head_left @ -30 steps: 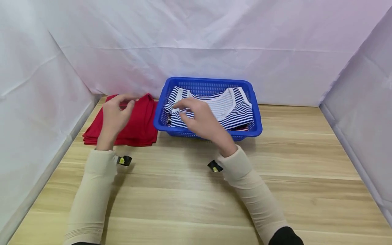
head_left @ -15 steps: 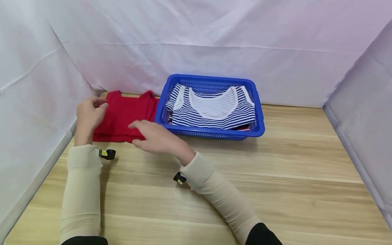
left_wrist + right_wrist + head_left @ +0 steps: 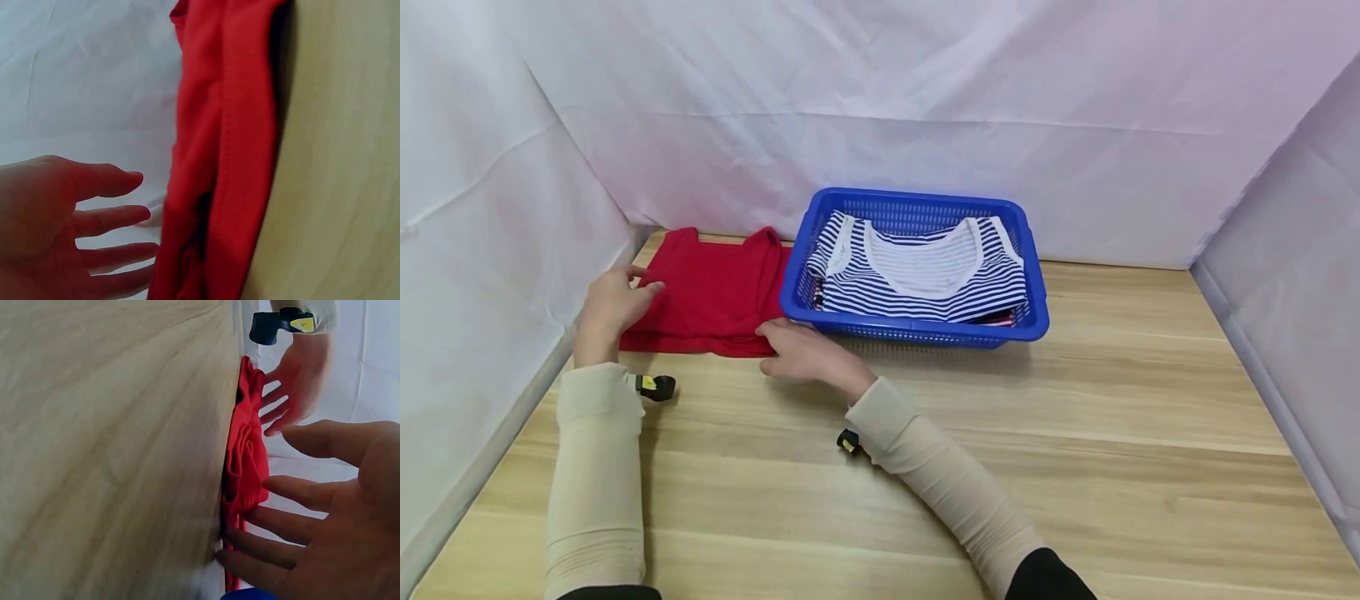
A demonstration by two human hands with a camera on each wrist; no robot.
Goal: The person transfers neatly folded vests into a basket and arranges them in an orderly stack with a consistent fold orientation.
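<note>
Backdrop: white creased sheeting is hung behind and down both sides | Surface: a light wooden tabletop is seen below | Light: the scene is evenly lit, with a faint pink cast

Red garment: soft matt cloth, stitched hems. Basket: glossy blue plastic mesh. Striped top: ribbed knit. Table: smooth pale wood-grain. Backdrop: creased white sheet.

left hand at 8 o'clock, fingers straight, tips touching cloth edge | red cloth folded, running 12 to 6 o'clock through centre | table at 3 o'clock | white sheet at 10 o'clock
</note>
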